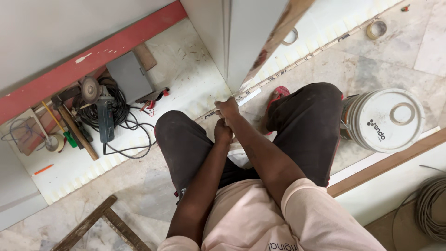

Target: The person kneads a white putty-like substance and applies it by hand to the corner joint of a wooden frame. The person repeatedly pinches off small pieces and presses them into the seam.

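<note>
I squat over a marble floor, knees apart in dark trousers. My right hand (227,109) reaches forward to the bottom corner of an upright white panel (246,42) and pinches the end of a thin white strip (249,96) that lies along the panel's foot. My left hand (223,130) is curled into a fist just behind and under the right one, touching its wrist. What the left fist holds is hidden.
An angle grinder (101,103) with coiled black cable, a grey box (130,76) and hand tools lie at the left. A white bucket (389,121) stands right of my knee. Tape rolls (376,29), a wooden frame (95,223) and a cable coil (432,209) lie around.
</note>
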